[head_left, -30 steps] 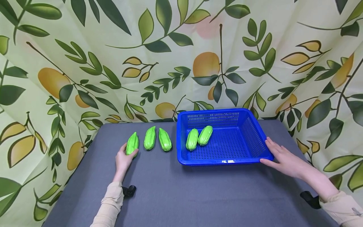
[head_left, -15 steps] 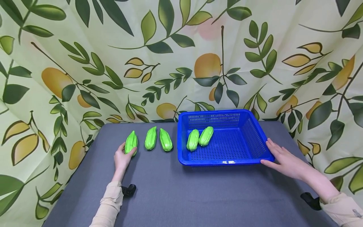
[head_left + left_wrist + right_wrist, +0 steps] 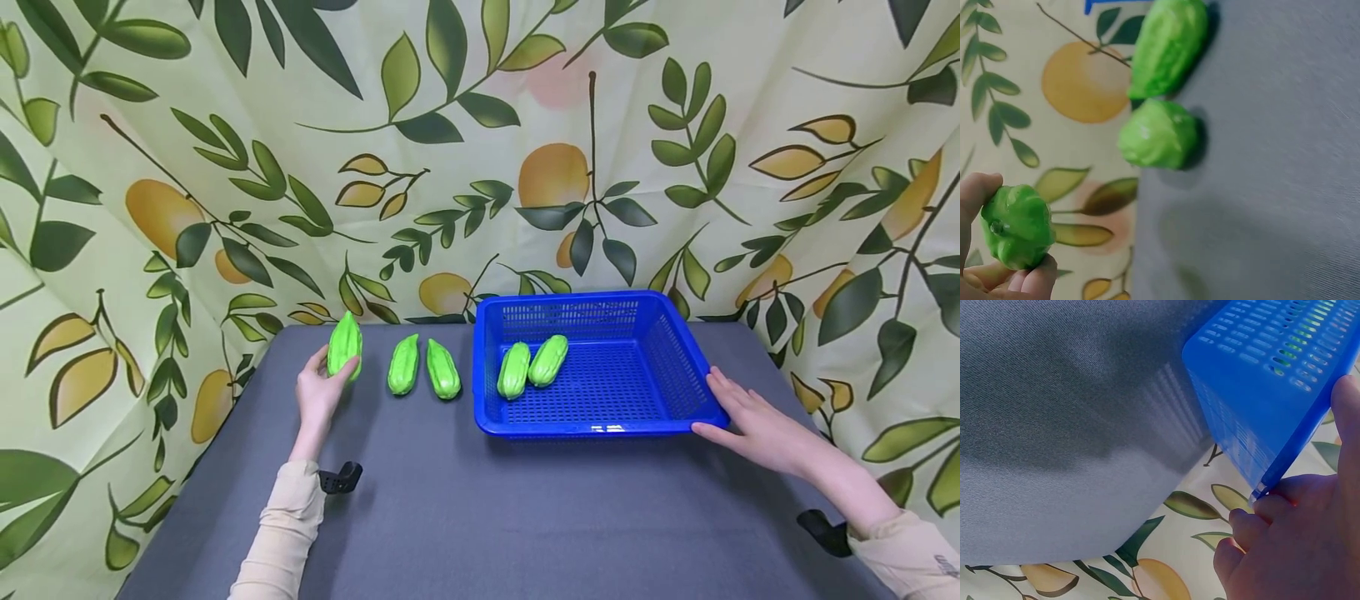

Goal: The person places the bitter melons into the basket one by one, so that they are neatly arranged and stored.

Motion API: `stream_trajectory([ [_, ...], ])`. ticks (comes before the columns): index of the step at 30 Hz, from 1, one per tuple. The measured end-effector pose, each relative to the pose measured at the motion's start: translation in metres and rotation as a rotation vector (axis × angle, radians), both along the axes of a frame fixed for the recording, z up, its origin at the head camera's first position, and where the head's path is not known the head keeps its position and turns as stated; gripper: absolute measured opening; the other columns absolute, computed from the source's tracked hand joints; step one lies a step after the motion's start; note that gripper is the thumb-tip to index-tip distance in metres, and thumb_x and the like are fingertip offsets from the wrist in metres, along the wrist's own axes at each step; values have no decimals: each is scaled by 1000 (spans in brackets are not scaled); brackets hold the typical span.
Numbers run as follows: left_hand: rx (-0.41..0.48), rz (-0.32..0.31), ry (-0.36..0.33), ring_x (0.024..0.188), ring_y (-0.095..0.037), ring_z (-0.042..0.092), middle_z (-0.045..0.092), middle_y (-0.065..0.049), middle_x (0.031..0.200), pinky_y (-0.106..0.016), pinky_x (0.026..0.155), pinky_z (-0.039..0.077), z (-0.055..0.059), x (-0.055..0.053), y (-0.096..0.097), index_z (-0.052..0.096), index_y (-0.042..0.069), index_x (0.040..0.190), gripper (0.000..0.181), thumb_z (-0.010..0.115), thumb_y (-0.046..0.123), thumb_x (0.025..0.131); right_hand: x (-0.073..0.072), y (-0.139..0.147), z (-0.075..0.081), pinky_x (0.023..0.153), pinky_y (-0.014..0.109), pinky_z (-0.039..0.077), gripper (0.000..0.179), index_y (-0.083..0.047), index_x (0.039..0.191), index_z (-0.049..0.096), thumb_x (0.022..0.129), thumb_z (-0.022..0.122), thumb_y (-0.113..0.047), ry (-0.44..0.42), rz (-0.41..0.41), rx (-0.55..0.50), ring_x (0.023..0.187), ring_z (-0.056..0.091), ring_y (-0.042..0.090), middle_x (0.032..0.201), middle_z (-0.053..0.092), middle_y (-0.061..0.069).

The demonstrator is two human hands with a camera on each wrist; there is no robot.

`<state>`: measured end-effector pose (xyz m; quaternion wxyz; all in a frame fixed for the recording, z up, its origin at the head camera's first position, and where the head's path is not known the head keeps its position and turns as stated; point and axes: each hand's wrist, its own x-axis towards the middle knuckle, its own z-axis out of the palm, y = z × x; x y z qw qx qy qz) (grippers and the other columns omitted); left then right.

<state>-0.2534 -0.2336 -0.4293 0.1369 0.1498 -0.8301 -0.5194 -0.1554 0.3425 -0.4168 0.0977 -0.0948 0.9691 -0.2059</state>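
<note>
My left hand (image 3: 318, 398) grips a bright green, ridged bitter melon (image 3: 345, 343), pointed tip up, above the table's far left part. In the left wrist view, thumb and fingertips pinch this bitter melon (image 3: 1017, 228) from two sides, its stem end facing the camera. Two more bitter melons lie to its right: a nearer one (image 3: 403, 367) and one (image 3: 443, 370) beside the basket. The blue perforated basket (image 3: 592, 430) holds a left bitter melon (image 3: 513, 372) and a right one (image 3: 547, 361). My right hand (image 3: 761, 429) rests with extended fingers on the basket's right front corner.
A grey cloth (image 3: 450, 517) covers the table. Right behind it and along both sides hangs a curtain (image 3: 465, 150) printed with leaves and fruit. Black wrist mounts stick out from the left (image 3: 341, 478) and right sleeves.
My left hand has raised the bitter melon off the table, moving it up and slightly away. My right hand stays on the basket's corner. The view has shifted slightly.
</note>
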Motion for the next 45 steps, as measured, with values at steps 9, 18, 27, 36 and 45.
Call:
stream_trajectory([
  [9, 54, -14, 78, 123, -31, 54, 49, -21, 138, -6, 76, 45, 33, -1, 12, 41, 3, 142, 67, 70, 24, 85, 0, 1, -1, 109, 70, 8, 97, 10, 148, 8, 90, 55, -53, 6, 4, -3, 139, 9, 53, 152, 6, 35],
  [18, 149, -57, 127, 127, -28, 51, 48, -21, 140, -25, 97, 49, 52, -3, 28, 41, 1, 141, 67, 71, 20, 84, 0, 1, -1, 109, 70, 9, 97, 10, 147, 9, 90, 54, -54, 12, -1, 5, 139, 9, 54, 152, 7, 35],
  [27, 165, -124, 133, 128, -28, 51, 49, -20, 139, -31, 101, 47, 57, -10, 53, 41, 2, 141, 68, 73, 18, 83, 1, 0, -1, 110, 69, 8, 96, 10, 147, 10, 91, 54, -53, 21, 7, -4, 139, 9, 53, 152, 7, 34],
  [36, 178, -217, 164, 123, -31, 55, 52, -21, 136, -37, 98, 50, 63, -14, 85, 43, 2, 140, 68, 74, 18, 82, 0, 0, 1, 109, 70, 8, 98, 10, 147, 9, 90, 55, -54, 9, -6, -1, 139, 8, 54, 152, 7, 35],
  [45, 206, -267, 146, 121, -29, 57, 54, -19, 133, -35, 95, 51, 62, -14, 111, 44, 2, 139, 68, 75, 18, 81, 0, 0, -1, 109, 70, 9, 96, 10, 147, 9, 91, 54, -53, 11, 4, -8, 139, 8, 53, 152, 6, 35],
])
